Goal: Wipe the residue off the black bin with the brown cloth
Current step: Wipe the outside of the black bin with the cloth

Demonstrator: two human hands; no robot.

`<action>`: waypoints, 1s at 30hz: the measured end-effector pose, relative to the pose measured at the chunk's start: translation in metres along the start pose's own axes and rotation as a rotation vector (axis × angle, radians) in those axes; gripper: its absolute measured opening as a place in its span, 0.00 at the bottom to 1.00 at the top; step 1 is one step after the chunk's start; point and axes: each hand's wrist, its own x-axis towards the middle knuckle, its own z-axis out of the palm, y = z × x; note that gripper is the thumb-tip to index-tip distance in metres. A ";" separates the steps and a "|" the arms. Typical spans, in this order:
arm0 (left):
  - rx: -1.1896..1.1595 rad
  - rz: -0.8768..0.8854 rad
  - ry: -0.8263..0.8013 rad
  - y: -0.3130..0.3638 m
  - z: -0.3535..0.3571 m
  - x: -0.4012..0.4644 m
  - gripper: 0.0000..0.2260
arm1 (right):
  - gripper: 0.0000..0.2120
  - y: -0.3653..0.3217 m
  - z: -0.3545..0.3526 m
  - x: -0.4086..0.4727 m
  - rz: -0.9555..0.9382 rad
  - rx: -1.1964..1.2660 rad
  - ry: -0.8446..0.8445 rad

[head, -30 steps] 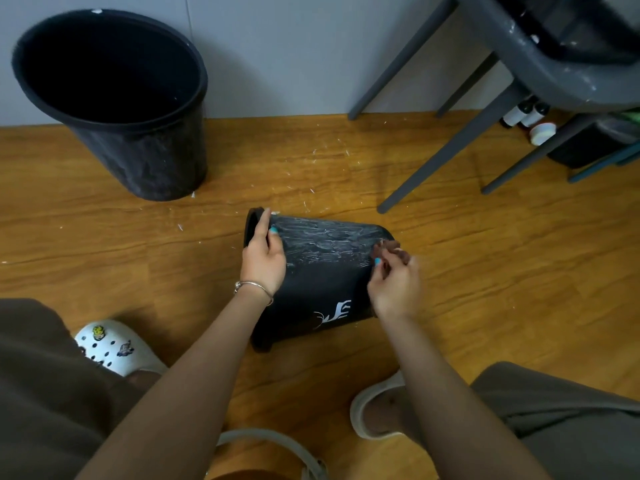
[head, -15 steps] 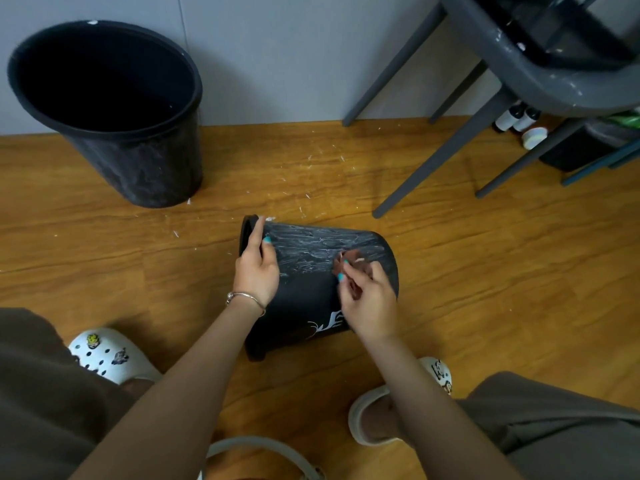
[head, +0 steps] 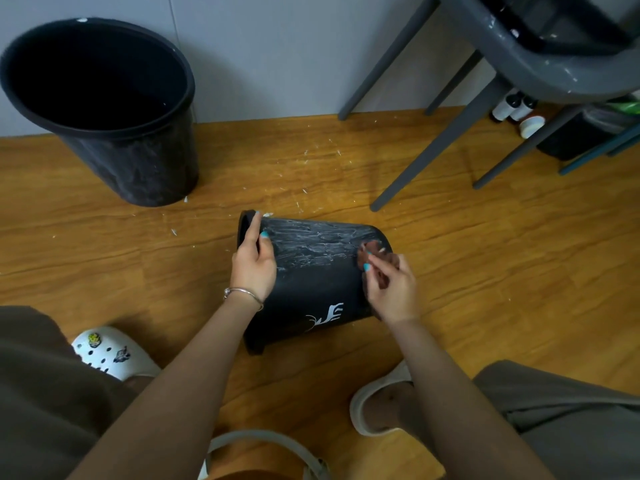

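Note:
A small black bin [head: 318,292] lies on its side on the wooden floor, its rim to the left and its base to the right. White streaky residue [head: 311,244] covers its upper side, and a white deer print shows lower down. My left hand [head: 254,265] grips the bin at its rim. My right hand [head: 391,289] pinches a small brown cloth [head: 369,252] and presses it on the bin near the base end.
A larger black bin [head: 104,109] stands upright at the back left by the wall. Grey chair legs [head: 436,143] slant down at the back right, with bottles [head: 512,107] behind. White flakes litter the floor. My white clogs and knees flank the bin.
My right hand slid the cloth left to the middle of the bin, then back right toward the base end. My left hand kept its grip at the rim.

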 end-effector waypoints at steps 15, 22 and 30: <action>-0.038 0.030 -0.002 0.001 0.001 -0.016 0.21 | 0.10 0.027 -0.008 -0.001 0.237 0.069 0.067; -0.019 0.017 0.010 0.000 0.002 -0.017 0.21 | 0.10 0.019 0.000 -0.010 0.100 0.066 0.019; -0.034 -0.010 0.061 -0.002 0.009 -0.027 0.23 | 0.13 0.031 -0.025 0.017 0.238 -0.074 0.129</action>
